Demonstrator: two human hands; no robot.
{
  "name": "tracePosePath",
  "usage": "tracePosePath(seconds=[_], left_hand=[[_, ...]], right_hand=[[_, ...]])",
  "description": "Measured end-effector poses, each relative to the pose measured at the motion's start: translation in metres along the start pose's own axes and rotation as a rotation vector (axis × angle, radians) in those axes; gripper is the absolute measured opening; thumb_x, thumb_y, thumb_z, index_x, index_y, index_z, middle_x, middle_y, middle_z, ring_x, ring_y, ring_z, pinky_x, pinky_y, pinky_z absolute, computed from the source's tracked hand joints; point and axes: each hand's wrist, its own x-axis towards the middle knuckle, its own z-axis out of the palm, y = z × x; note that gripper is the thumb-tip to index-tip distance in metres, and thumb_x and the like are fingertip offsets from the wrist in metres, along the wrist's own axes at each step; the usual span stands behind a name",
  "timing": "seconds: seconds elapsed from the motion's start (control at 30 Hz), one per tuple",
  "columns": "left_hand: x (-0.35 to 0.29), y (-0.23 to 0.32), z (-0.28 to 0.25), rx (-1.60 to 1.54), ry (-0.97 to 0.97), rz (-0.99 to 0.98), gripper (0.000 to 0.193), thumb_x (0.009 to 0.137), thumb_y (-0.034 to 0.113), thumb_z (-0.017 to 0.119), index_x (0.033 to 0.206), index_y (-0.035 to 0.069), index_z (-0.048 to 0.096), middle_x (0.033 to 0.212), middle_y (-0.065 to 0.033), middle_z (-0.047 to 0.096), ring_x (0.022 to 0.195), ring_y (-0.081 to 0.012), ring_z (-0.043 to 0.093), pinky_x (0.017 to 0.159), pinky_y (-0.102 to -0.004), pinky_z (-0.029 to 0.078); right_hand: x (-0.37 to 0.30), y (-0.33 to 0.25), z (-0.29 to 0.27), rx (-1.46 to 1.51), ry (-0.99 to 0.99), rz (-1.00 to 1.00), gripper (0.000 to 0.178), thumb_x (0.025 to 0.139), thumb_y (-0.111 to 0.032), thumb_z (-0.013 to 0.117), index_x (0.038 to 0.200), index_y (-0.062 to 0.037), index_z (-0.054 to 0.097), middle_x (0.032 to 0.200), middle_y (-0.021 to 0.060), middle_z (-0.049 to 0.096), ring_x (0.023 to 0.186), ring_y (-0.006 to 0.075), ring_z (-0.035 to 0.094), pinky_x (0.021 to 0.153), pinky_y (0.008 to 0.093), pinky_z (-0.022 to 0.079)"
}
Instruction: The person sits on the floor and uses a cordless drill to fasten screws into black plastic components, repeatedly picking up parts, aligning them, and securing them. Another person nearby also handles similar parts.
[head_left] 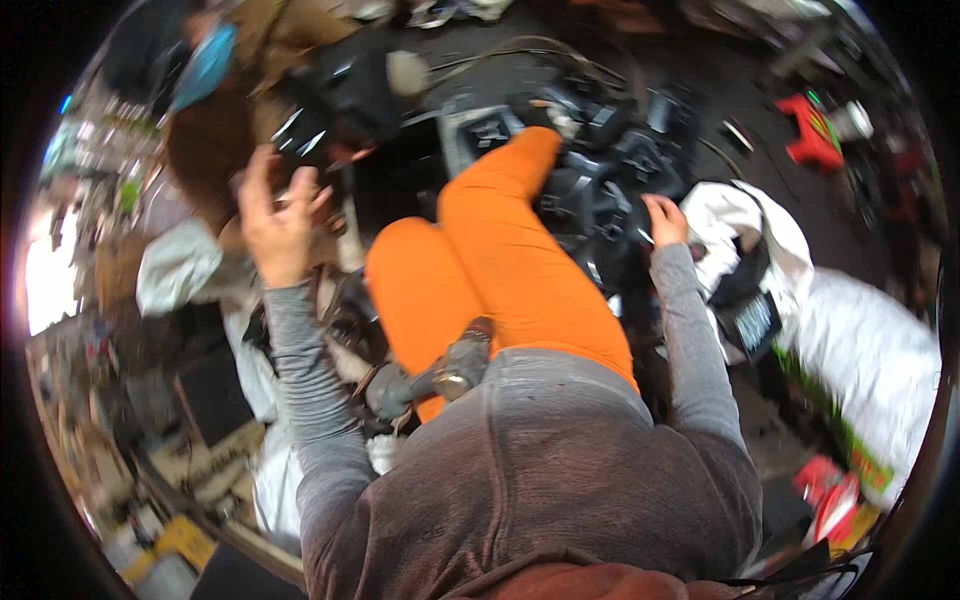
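Nearest to us, below the head, we see the grey-brown top (540, 460), then the orange trousers (505, 245) with the knees bent. A grey object (465, 360) lies on the lap; blur prevents us from identifying its kind.

Beyond the lap, we find the two hands well apart. The left hand (275, 225) is raised with fingers spread and nothing in its grasp; a dark glossy object (300, 135) appears just past its fingertips. The right hand (665, 222) has its fingers drawn near one another beside the black glossy pieces (615, 185). We cannot tell whether it pinches a small part or touches the pile.

We judge the step in hand to be handling at the pile, with the left hand between grips. In our judgement, a next grip calls for a clear view of one piece and its free edge, since the pieces overlap.

To the left we note a pale bag (180, 265); to the right, a white sack (865, 365). Farther out are a red object (810, 135) and, at upper left, a co-worker (205, 150), partly cut off by the rim. Motion blur softens the whole view and hides where one black piece ends.
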Motion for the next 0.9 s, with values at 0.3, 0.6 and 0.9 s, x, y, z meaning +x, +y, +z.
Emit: tracePosePath(seconds=[0.3,0.6,0.9], left_hand=[[0.109,-0.143,-0.054,0.697,-0.444,-0.016,0.082,0.079,0.025,0.079,0.146,0.000,0.039,0.134,-0.0238,0.057,0.123,-0.0305,0.055,0.103,-0.0367,0.042],[0.068,-0.107,-0.040,0.861,-0.346,0.017,0.073,0.081,0.021,0.080,0.145,0.007,0.046,0.096,-0.0078,0.060,0.075,-0.0163,0.056,0.072,-0.0301,0.048],[0.062,-0.114,-0.010,0.656,-0.138,-0.010,0.045,0.088,0.019,0.074,0.126,-0.001,0.061,0.119,-0.0119,0.066,0.105,-0.0180,0.062,0.090,-0.0320,0.050]], right_hand=[[0.027,0.039,-0.198,-0.697,0.247,0.285,0.030,0.089,-0.035,0.057,0.101,-0.0134,0.074,0.104,0.0147,0.071,0.100,0.0347,0.067,0.091,0.0439,0.051],[0.108,0.082,-0.143,-0.905,0.055,0.590,0.032,0.091,-0.020,0.054,0.116,-0.0060,0.068,0.120,0.0181,0.066,0.113,0.0326,0.063,0.099,0.0417,0.050],[0.134,0.114,-0.145,-1.022,-0.027,0.511,0.033,0.092,-0.022,0.055,0.115,-0.0040,0.068,0.117,0.0194,0.067,0.109,0.0327,0.064,0.098,0.0418,0.050]])
